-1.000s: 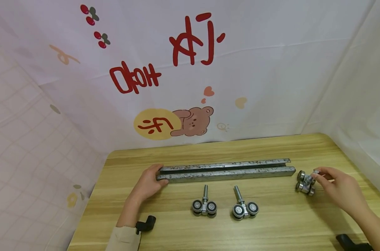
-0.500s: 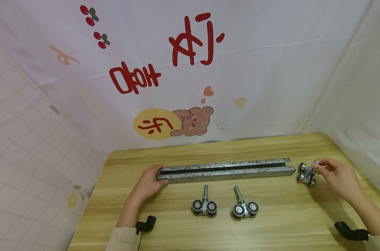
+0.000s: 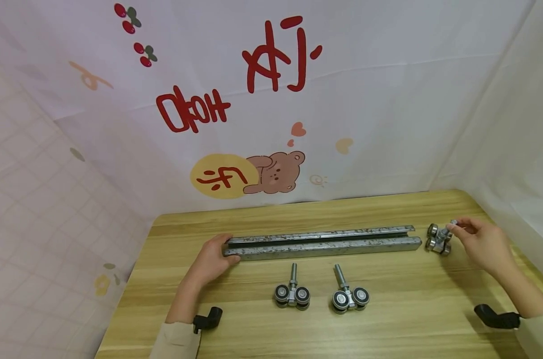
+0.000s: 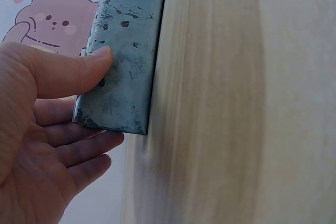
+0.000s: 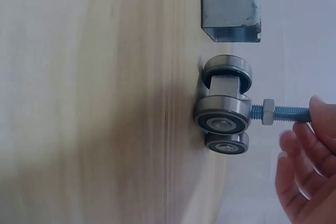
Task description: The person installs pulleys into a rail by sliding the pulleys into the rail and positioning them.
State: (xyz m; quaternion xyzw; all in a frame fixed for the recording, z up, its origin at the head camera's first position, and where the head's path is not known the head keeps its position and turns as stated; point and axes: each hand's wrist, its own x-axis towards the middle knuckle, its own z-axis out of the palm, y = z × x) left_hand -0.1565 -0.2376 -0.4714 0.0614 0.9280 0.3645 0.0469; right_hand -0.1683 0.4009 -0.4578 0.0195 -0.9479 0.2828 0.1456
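A worn steel channel track (image 3: 320, 249) lies across the table, its slot facing up. My left hand (image 3: 212, 259) grips its left end, the thumb on the near side wall (image 4: 123, 51) in the left wrist view. My right hand (image 3: 482, 244) pinches the threaded bolt of a roller trolley (image 3: 439, 239) just off the track's right end. In the right wrist view the trolley's bearing wheels (image 5: 223, 114) stand close to the table, lined up with the track's open end (image 5: 231, 30). The bolt carries a hex nut (image 5: 268, 112) and points away from the table.
Two more roller trolleys, one on the left (image 3: 292, 295) and one on the right (image 3: 350, 298), rest on the wooden table (image 3: 253, 329) in front of the track, bolts pointing away. A printed white curtain (image 3: 365, 99) hangs behind the table and along its sides.
My right hand has carried the trolley away from me, toward the back of the table, bringing it level with the track's right end. My left hand and the track have stayed put.
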